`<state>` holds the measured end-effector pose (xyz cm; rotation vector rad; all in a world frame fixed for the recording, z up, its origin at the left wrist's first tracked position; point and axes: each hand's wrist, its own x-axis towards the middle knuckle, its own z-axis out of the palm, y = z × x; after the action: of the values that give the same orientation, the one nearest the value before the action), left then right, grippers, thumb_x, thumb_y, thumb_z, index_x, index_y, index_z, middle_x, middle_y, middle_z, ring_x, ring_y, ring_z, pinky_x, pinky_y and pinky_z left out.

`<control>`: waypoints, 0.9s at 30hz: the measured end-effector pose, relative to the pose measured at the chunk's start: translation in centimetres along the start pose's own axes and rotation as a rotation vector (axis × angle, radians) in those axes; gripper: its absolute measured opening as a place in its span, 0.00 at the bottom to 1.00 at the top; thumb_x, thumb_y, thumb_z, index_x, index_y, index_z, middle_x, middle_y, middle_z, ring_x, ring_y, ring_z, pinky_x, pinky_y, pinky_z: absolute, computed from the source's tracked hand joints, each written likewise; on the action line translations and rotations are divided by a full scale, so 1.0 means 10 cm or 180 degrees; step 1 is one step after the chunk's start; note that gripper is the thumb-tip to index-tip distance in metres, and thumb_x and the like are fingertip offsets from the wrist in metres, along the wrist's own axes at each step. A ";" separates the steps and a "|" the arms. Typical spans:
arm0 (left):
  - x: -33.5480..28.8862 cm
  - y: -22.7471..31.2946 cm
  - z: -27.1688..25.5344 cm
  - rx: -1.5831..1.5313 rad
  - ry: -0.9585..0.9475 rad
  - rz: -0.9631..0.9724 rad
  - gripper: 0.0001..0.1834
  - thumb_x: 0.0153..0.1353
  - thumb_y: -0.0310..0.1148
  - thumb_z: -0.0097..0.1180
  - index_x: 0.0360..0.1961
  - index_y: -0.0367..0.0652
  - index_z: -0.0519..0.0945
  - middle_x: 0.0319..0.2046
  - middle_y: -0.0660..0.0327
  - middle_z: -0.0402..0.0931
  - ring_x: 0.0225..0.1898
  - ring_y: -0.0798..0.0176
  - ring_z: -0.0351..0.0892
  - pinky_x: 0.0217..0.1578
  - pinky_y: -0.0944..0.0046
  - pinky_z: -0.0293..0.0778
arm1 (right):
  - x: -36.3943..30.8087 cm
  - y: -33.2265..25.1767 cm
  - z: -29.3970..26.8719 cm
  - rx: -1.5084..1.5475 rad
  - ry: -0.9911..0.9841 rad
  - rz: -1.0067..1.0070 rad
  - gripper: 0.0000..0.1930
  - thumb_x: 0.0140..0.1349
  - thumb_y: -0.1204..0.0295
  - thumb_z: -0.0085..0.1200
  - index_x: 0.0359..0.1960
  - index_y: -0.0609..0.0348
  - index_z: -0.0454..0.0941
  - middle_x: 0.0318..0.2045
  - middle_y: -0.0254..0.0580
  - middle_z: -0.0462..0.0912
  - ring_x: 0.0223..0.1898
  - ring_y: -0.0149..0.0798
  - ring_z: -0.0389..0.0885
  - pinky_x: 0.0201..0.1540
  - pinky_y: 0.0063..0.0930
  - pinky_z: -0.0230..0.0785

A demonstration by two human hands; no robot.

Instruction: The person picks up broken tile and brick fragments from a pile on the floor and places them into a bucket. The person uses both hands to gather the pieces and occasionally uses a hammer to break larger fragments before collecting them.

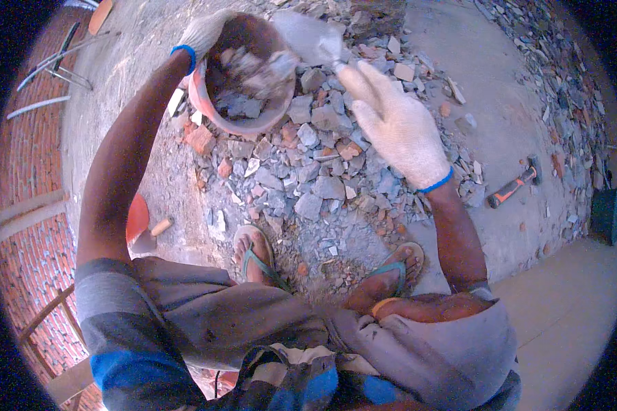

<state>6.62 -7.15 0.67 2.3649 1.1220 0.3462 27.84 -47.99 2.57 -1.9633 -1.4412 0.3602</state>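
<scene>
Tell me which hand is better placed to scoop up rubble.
Probably the right hand: it holds the trowel, close to the rubble, while the left hand grips the bucket at its rim.

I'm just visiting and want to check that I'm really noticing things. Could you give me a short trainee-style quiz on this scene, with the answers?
1. What tool does the gloved right hand hold?
2. True or false: in the picture, the hammer lies to the right of the main rubble heap.
3. What is the gloved left hand holding?
A) a rope
B) a wooden plank
C) a bucket by its rim

Key:
1. A trowel, its blade blurred in the picture.
2. True.
3. C.
</scene>
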 end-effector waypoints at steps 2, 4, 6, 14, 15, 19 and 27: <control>-0.07 0.08 0.00 0.0126 0.0010 -0.0024 0.22 0.74 0.44 0.47 0.58 0.46 0.85 0.54 0.49 0.86 0.57 0.50 0.83 0.59 0.53 0.75 | -0.01 0.14 -0.02 0.0185 0.0084 0.0267 0.29 0.70 0.58 0.57 0.70 0.53 0.71 0.57 0.58 0.83 0.57 0.63 0.82 0.59 0.51 0.76; -0.15 0.17 -0.06 0.0568 0.0005 0.0034 0.19 0.70 0.38 0.50 0.54 0.45 0.87 0.49 0.45 0.87 0.52 0.44 0.86 0.57 0.50 0.77 | -0.11 0.38 -0.07 0.0154 0.0241 0.0610 0.29 0.70 0.62 0.59 0.71 0.54 0.71 0.63 0.59 0.80 0.64 0.56 0.80 0.64 0.44 0.73; -0.23 0.29 -0.11 0.0633 0.0098 0.0041 0.19 0.72 0.39 0.48 0.53 0.46 0.88 0.50 0.46 0.87 0.53 0.45 0.86 0.57 0.50 0.77 | -0.30 0.75 -0.21 0.0042 0.0340 0.0933 0.30 0.70 0.59 0.59 0.71 0.57 0.71 0.64 0.58 0.79 0.66 0.56 0.78 0.66 0.44 0.70; -0.18 0.33 -0.06 0.0165 0.0060 -0.0228 0.20 0.75 0.42 0.46 0.55 0.45 0.86 0.52 0.48 0.86 0.55 0.49 0.85 0.59 0.52 0.76 | -1.09 2.53 -0.80 -0.1122 0.0856 0.2129 0.33 0.71 0.48 0.54 0.69 0.58 0.73 0.63 0.59 0.79 0.63 0.64 0.78 0.64 0.51 0.71; -0.13 0.24 -0.05 0.0236 0.0010 -0.0079 0.20 0.75 0.42 0.46 0.56 0.45 0.86 0.53 0.49 0.86 0.55 0.49 0.84 0.59 0.53 0.75 | -1.14 2.72 -0.87 -0.1115 0.0781 0.2056 0.34 0.71 0.46 0.53 0.69 0.58 0.73 0.64 0.59 0.79 0.63 0.64 0.78 0.65 0.51 0.71; 0.11 -0.12 -0.05 0.0626 -0.0121 0.0465 0.22 0.76 0.43 0.45 0.61 0.46 0.83 0.57 0.52 0.85 0.59 0.52 0.82 0.62 0.55 0.73 | -1.03 3.18 -0.91 -0.1142 0.0731 0.1811 0.35 0.70 0.43 0.52 0.68 0.57 0.75 0.64 0.58 0.79 0.63 0.63 0.78 0.65 0.50 0.70; 0.13 -0.38 -0.02 0.0299 -0.0099 0.0157 0.22 0.76 0.42 0.45 0.64 0.46 0.80 0.59 0.53 0.84 0.61 0.54 0.81 0.64 0.56 0.72 | 0.10 2.87 -0.75 -0.0471 -0.0694 0.0889 0.33 0.68 0.48 0.56 0.70 0.52 0.75 0.63 0.53 0.81 0.65 0.56 0.78 0.68 0.41 0.68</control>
<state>4.91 -4.03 -1.18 2.4748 1.0893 0.2783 53.66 -54.57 -10.44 -2.3125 -1.3571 0.6245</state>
